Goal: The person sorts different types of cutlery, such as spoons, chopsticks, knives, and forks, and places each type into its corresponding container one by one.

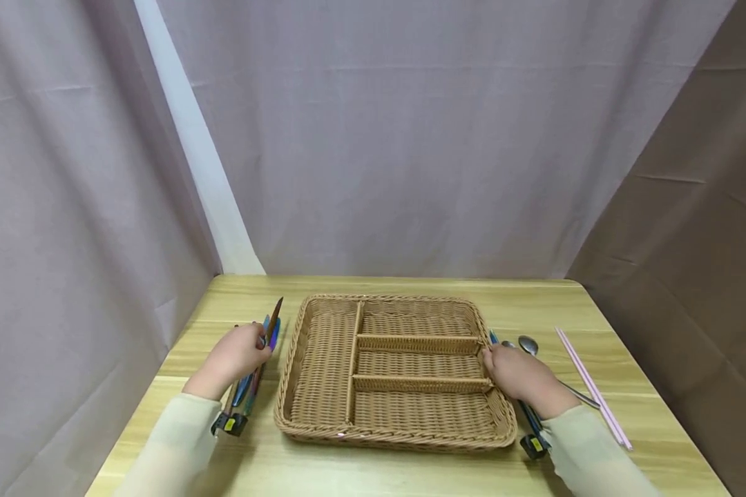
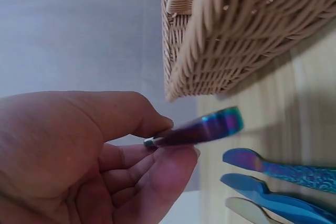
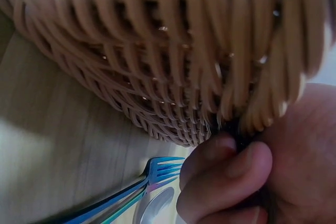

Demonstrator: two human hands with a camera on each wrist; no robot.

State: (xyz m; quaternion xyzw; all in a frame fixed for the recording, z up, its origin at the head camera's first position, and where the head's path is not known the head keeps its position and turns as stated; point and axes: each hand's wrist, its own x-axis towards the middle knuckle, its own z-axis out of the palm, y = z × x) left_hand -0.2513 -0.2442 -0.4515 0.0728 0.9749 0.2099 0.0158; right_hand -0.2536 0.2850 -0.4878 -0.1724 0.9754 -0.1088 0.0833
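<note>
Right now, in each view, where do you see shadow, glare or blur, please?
Head view: brightest, with tiny glints on the front rim of the basket; left wrist view: dimmer, the utensil in the left hand slightly blurred; right wrist view: dark and soft, shadow lying on the table and between the right hand's fingers.

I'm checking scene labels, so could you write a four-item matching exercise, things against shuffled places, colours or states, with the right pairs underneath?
Things:
1. Chopsticks
2. Wicker basket
3. Purple-blue utensil
4. Right grip

Matches:
A. Pinched in the left grip
B. At the basket's right rim
C. Pink
D. Divided into four compartments

Right pairs: 1-C; 2-D; 3-A; 4-B
</note>
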